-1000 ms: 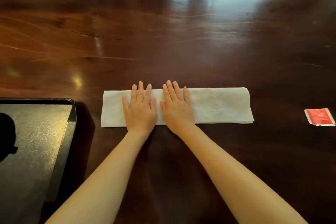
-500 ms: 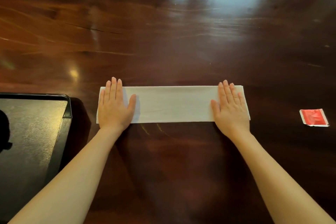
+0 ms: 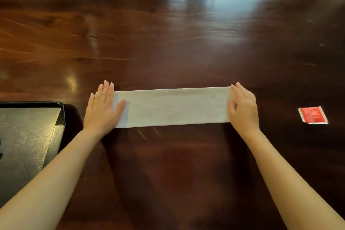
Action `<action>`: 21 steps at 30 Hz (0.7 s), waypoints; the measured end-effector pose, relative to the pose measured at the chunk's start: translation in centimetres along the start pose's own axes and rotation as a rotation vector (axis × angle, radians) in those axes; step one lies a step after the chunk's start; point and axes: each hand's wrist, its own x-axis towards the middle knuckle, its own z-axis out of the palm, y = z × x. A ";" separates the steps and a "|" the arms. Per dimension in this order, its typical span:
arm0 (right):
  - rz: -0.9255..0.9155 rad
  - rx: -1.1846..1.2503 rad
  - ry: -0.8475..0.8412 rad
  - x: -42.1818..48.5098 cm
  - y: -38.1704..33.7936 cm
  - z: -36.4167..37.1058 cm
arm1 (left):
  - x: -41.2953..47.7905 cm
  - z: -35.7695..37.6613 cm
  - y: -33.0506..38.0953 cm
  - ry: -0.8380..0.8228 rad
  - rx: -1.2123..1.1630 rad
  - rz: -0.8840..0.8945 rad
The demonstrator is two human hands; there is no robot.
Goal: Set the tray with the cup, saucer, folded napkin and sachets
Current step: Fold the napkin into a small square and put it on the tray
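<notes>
The folded napkin (image 3: 173, 108) lies on the table (image 3: 168, 43), at three o'clock from the tray (image 3: 61, 112). My left hand (image 3: 101, 110) presses its near end with straight fingers. My right hand (image 3: 243, 108) curls over its three-o'clock end, though I can't tell if it grips. Lifting unevenly could spring the folds open.

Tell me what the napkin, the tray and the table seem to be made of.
Napkin: probably paper or thin cloth, matte white, faintly creased. Tray: perhaps plastic, black with a dull grainy sheen. Table: wood, dark and glossy, likely varnished; grain lines and bright reflections show.
</notes>
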 end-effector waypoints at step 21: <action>0.382 0.325 -0.281 1.8 -4.7 -7.8 | -3.7 0.1 14.9 -0.189 -0.115 0.354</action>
